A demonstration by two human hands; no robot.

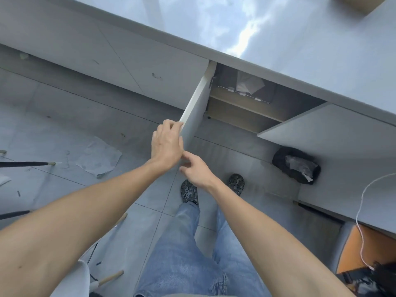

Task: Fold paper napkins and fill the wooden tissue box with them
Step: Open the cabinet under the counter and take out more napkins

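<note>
I stand at a grey counter and look down at an open cabinet. My left hand (pixel 166 144) grips the outer edge of the left cabinet door (pixel 196 112), which is swung out toward me. My right hand (pixel 196 171) touches the lower corner of that same door with its fingertips. Inside the cabinet, on a wooden shelf (pixel 240 108), a pack of white paper napkins (pixel 249 83) sits in a dark container. No wooden tissue box is in view.
The right cabinet door (pixel 325 127) also stands open. A black bag with crumpled plastic (pixel 296 166) lies on the tiled floor under it. A paper sheet (pixel 98 157) lies on the floor at left. Chair legs sit at the left edge; a white cable (pixel 362 211) hangs at right.
</note>
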